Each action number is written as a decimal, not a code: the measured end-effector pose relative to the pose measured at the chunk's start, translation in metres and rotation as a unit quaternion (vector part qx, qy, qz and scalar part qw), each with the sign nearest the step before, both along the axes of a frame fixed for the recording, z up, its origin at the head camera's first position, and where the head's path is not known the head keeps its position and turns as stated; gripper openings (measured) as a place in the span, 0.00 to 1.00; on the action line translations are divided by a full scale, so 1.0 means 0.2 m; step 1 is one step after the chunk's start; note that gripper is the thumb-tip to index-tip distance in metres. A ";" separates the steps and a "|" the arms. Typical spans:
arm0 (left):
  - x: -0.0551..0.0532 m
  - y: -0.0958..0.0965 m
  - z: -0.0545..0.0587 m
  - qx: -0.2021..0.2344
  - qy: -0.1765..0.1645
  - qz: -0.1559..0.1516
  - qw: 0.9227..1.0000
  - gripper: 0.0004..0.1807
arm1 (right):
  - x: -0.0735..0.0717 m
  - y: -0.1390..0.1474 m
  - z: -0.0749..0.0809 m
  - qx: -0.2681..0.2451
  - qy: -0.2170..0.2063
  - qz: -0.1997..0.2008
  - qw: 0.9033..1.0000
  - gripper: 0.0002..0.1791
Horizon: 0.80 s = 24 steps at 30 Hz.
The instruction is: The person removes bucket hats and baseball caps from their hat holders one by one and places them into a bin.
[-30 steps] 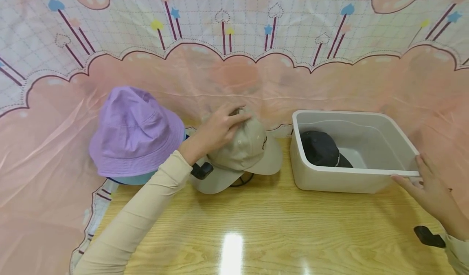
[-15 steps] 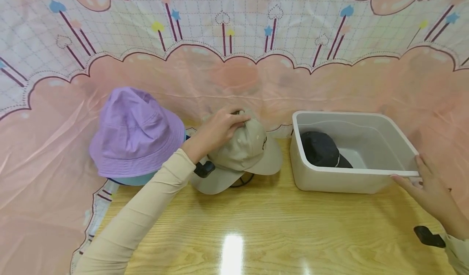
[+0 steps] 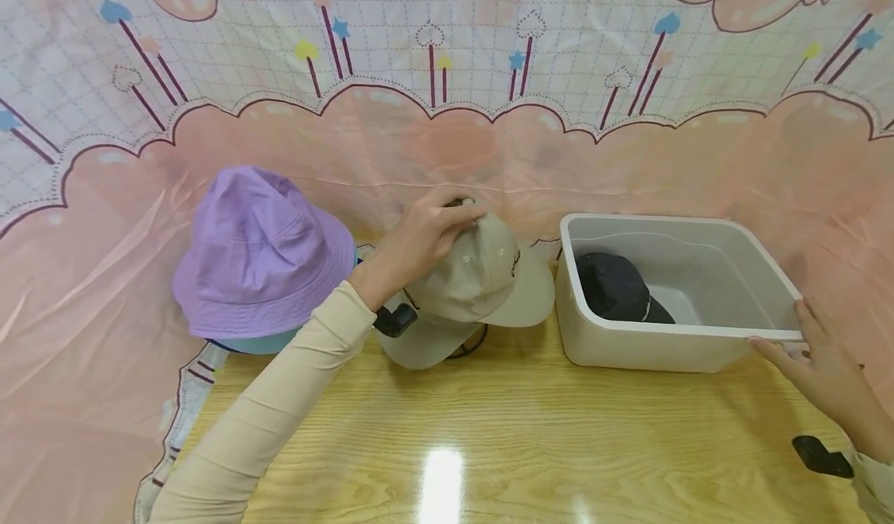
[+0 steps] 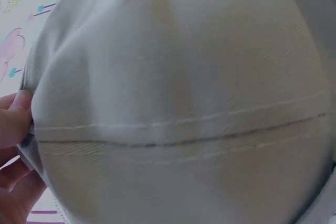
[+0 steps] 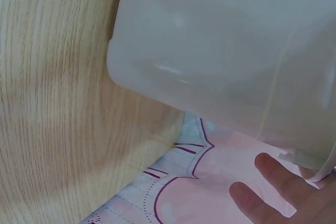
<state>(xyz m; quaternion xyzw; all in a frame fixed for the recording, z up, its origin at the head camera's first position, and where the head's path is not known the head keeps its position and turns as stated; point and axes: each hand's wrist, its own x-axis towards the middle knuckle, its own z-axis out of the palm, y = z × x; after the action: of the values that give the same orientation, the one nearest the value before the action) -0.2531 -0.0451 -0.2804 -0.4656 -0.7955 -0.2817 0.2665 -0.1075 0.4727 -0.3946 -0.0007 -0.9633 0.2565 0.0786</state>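
My left hand (image 3: 426,233) pinches the top of a beige baseball cap (image 3: 482,272), whose brim points right, toward the grey plastic bin (image 3: 656,349). In the left wrist view the cap's seamed crown (image 4: 178,77) fills most of the picture, fingertips at its left edge. Partly under it shows a second beige cap (image 3: 419,345), over a dark round wire stand (image 3: 475,341). On the bin's front right corner rests my right hand (image 3: 824,361), thumb and forefinger spread along the rim. In the right wrist view two straight fingers (image 5: 278,177) lie outside the bin.
A black cap (image 3: 615,287) lies inside the bin at its left end. At the left stands a purple bucket hat (image 3: 261,252) stacked over a light blue one (image 3: 265,343). Wooden table (image 3: 531,438) lies in front; a patterned cloth (image 3: 447,151) hangs behind.
The held beige cap has shifted a little right and up with my left hand, its brim now closer to the bin. My right hand stays at the bin's corner.
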 end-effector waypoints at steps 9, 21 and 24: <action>0.04 0.06 0.08 0.023 0.030 -0.006 0.999 0.11 | 0.00 0.00 -0.01 0.002 0.002 -0.001 1.000 0.51; 0.04 0.14 0.16 0.039 0.068 0.006 0.997 0.08 | 0.00 -0.01 -0.01 0.001 0.018 -0.004 1.000 0.51; 0.05 0.16 0.19 0.037 0.073 0.009 0.997 0.09 | 0.00 -0.01 0.00 -0.003 0.015 -0.003 1.000 0.51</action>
<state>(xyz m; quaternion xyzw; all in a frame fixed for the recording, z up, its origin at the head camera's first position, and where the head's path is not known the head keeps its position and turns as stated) -0.2429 -0.0127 -0.2426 -0.4675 -0.7672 -0.2734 0.3437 -0.1071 0.4714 -0.3952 -0.0003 -0.9612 0.2590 0.0944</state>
